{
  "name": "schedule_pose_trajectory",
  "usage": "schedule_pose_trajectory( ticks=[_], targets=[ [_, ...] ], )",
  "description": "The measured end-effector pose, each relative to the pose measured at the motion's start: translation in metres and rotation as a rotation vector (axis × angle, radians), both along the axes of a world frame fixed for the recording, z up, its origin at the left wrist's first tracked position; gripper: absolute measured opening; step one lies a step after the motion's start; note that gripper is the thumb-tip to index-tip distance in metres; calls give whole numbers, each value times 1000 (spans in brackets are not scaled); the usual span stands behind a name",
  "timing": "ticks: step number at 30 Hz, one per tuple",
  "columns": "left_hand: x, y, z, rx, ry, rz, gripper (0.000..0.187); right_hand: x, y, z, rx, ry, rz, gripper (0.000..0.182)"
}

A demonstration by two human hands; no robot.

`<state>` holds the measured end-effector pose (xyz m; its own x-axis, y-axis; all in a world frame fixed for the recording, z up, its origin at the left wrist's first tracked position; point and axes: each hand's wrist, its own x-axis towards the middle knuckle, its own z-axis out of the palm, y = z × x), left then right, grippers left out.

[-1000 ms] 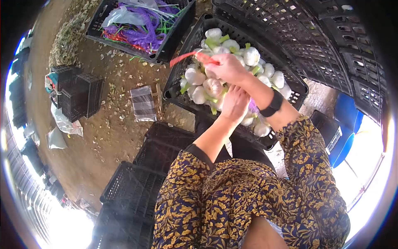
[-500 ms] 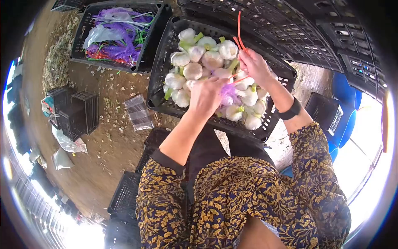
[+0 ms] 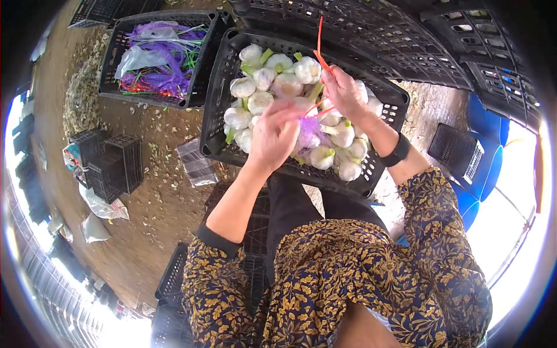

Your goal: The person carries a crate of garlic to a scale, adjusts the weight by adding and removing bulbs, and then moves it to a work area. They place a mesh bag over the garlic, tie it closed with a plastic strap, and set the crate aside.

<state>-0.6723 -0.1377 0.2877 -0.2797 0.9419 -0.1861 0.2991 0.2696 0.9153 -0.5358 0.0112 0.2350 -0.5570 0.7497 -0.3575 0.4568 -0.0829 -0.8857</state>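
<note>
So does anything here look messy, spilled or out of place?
Mostly the ground: pale husk scraps and plastic bags lie strewn over the dirt beside the crate of garlic. The left hand grips a purple net bag; the right hand pulls a red tie.

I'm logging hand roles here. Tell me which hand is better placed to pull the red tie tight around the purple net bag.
Probably the right hand: it already pinches the red tie, whose end sticks up above the crate. The left hand is busy gripping the purple net bag over the garlic.
</note>
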Motion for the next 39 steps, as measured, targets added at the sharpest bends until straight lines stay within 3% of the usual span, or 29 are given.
schedule_pose_trajectory(
  ticks=[1,2,5,6,7,9,12,16,19,21,22,24,28,30,34,38,39],
  targets=[
    [5,9,-3,-28,-212,192,27,1,0,-1,2,8,10,27],
    [8,18,-7,-24,-213,191,27,1,2,-2,5,8,10,27],
    [17,39,-18,-454,-338,210,37,3,0,-1,1,21,21,27],
    [16,40,-20,-473,-150,147,33,4,0,0,-23,45,16,26],
    [15,38,-21,-474,-149,146,33,3,0,3,-46,70,10,26],
    [13,31,-24,-352,100,-2,22,0,0,7,-45,97,8,26],
    [15,25,-33,-177,184,84,17,-8,0,14,-67,157,3,26],
    [21,30,-25,-215,83,102,17,-15,1,27,-90,175,35,27],
    [18,30,-27,-236,-149,175,16,-17,5,28,-99,119,59,28],
    [13,31,-25,-302,-150,138,17,-17,7,15,223,163,105,29],
    [12,30,-29,-304,-151,139,17,-17,8,18,220,162,106,29],
    [11,29,-38,-396,-2,116,21,-16,12,28,587,-315,264,27],
    [9,34,-24,-355,78,10,22,-31,5,46,631,-319,264,27],
    [6,34,-18,-319,-30,-88,22,-47,8,44,391,-110,225,32],
    [-3,32,-19,-500,-204,-92,24,-64,4,35,202,-22,280,34],
    [-6,28,-34,-472,-587,161,16,-27,1,45,340,-38,357,39],
    [-5,25,-36,-496,-723,229,13,-15,3,46,279,-84,442,32]
  ],
)
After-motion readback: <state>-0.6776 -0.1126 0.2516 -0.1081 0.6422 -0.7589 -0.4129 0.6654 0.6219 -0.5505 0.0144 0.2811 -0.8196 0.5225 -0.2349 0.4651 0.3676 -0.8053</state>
